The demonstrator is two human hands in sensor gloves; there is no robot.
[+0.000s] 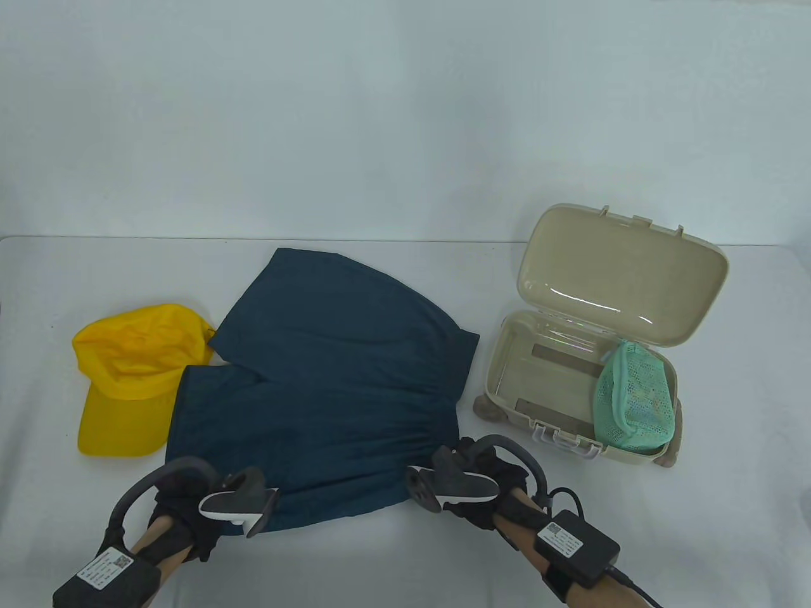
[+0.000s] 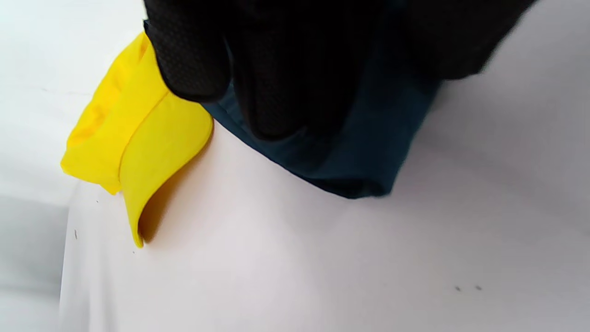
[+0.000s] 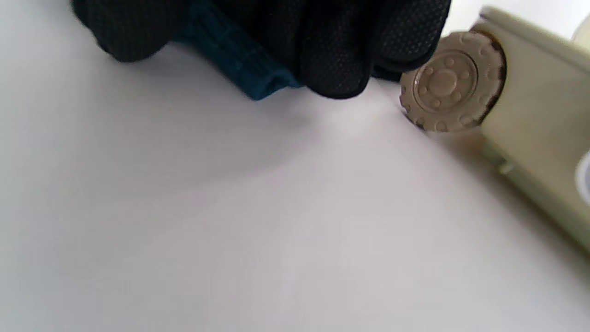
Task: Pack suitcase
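Observation:
Dark teal shorts [image 1: 329,380] lie spread flat on the table's middle. My left hand [image 1: 190,500] grips their near left leg hem; the hem shows under my fingers in the left wrist view [image 2: 359,157]. My right hand [image 1: 475,472] grips the near right waistband corner, seen in the right wrist view [image 3: 249,78]. A beige toy suitcase [image 1: 557,430] stands open at the right with its lid [image 1: 621,272] up. A green mesh pouch [image 1: 633,399] sits in its right end.
A yellow cap [image 1: 130,380] lies left of the shorts, partly under them; it shows in the left wrist view [image 2: 133,138] too. A suitcase wheel [image 3: 445,87] is just right of my right fingers. Bare white table lies at the front.

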